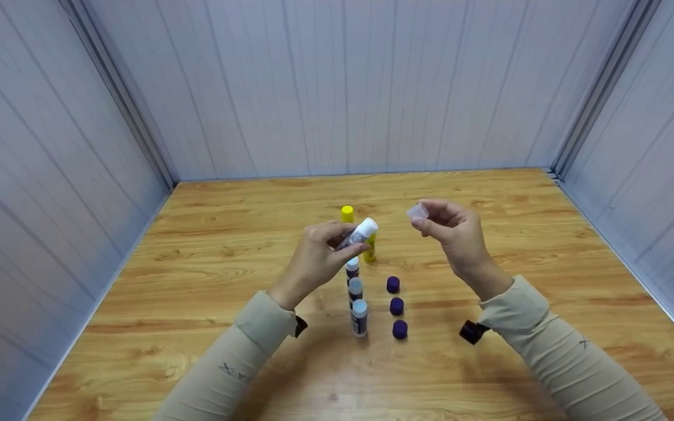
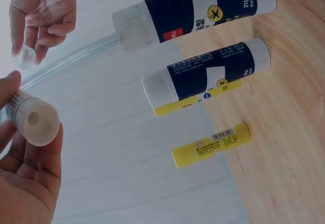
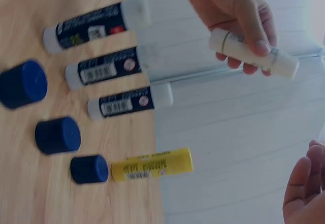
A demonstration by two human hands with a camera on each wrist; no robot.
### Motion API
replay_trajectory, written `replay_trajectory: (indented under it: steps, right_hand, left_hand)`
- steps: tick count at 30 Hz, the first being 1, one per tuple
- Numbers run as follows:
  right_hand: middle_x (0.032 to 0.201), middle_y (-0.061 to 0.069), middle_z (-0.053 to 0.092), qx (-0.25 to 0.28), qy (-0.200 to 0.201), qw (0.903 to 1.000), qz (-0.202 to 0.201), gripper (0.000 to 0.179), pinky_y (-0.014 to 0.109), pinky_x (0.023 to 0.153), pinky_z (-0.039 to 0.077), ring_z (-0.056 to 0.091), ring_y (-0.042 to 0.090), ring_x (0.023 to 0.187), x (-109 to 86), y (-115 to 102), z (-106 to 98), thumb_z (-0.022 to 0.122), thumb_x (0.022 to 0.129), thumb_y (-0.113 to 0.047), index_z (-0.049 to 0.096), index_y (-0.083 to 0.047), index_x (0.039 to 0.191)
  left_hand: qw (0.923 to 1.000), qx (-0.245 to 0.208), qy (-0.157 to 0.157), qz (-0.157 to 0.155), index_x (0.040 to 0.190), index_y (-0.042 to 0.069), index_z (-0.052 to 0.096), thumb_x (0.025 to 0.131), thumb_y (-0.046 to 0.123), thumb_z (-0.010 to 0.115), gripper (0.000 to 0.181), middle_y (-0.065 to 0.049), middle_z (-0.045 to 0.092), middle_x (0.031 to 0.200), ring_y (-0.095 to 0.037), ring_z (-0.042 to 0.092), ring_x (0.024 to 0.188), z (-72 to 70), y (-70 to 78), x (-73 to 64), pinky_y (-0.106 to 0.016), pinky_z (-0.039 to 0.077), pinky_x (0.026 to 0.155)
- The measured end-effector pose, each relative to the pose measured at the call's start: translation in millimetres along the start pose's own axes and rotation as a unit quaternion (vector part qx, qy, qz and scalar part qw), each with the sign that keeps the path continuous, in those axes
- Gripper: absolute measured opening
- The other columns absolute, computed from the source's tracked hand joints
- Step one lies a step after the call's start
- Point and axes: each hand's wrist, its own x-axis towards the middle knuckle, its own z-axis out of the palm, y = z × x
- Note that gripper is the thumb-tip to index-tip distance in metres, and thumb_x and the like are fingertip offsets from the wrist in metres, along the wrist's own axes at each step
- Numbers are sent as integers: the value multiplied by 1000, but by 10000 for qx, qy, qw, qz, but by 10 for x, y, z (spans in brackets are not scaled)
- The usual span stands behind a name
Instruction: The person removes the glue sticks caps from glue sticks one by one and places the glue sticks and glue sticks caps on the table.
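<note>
My left hand [image 1: 316, 254] grips a white glue stick [image 1: 365, 229], tilted up to the right above the table. In the left wrist view, the round end of this glue stick [image 2: 40, 122] faces the camera and shows a small round hole or knob at its centre. Off to the right, my right hand [image 1: 461, 237] pinches a small translucent cap [image 1: 417, 212] between thumb and fingers, apart from the stick. Below the hands stand several dark blue glue sticks [image 1: 360, 318] in a row, their tops whitish. Beside that row sit dark blue caps [image 1: 400, 329].
Two yellow glue sticks, one at the back [image 1: 347, 214] and one partly behind my left hand [image 1: 370, 251], stand on the wooden table [image 1: 226, 234]. Pale panel walls [image 1: 337, 88] enclose the table at the back and both sides.
</note>
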Motion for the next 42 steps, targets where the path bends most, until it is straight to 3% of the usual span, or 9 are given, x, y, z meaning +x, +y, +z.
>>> replay_trajectory:
  steps: [5,8,13,22,28,32,42]
  right_hand:
    - [101,0,79,-1110,-201,9936,31,32,22,79,62,72,11,90,43,65,-22,80,93,7,75,6,125]
    - [105,7,80,-1720,-353,9845,-30,33,22,79,62,73,10,91,67,126,-45,83,93,1,75,4,126]
    - [113,18,79,-2450,-607,9676,-84,31,21,80,59,71,10,94,98,268,-77,85,94,-5,76,1,124]
    - [116,16,78,-3210,-1031,9410,283,31,29,85,58,70,25,100,125,509,-124,84,96,-10,78,-2,126]
    - [115,16,80,-3409,-1507,9277,211,30,33,84,59,70,26,98,153,579,-113,82,95,-5,78,0,124]
    - [117,17,81,-3635,-1829,9134,98,28,34,83,59,70,26,99,163,633,-105,80,95,-4,78,1,123]
    - [120,13,81,-4425,-2531,8597,331,25,47,90,60,72,29,106,185,785,-96,78,98,-6,79,0,122]
  left_hand:
    - [9998,-141,-13,-122,123,4,80,99,14,82,26,-10,81,111,-16,75,90,-6,-10,9,-29,65,79]
    - [9995,-222,-104,-202,126,5,79,99,12,82,28,-10,81,116,-19,78,101,1,-11,9,-35,67,88]
    - [9994,-209,-147,-227,126,5,79,98,11,82,29,-11,81,118,-21,79,104,17,-28,-5,-40,67,91]
    - [9991,-243,-159,-314,125,5,78,99,11,82,28,-10,81,115,-20,78,102,15,-64,-19,-42,66,89]
    - [9984,-347,-124,-419,125,6,79,99,13,82,27,-9,81,116,-20,78,101,9,-87,-17,-42,66,90]
    - [9976,-437,-68,-539,123,6,79,99,13,82,25,-10,81,114,-23,78,99,9,-119,-21,-44,66,90]
    - [9954,-571,45,-762,119,5,80,99,15,83,23,-9,80,110,-21,76,99,-11,-177,-23,-35,66,89]
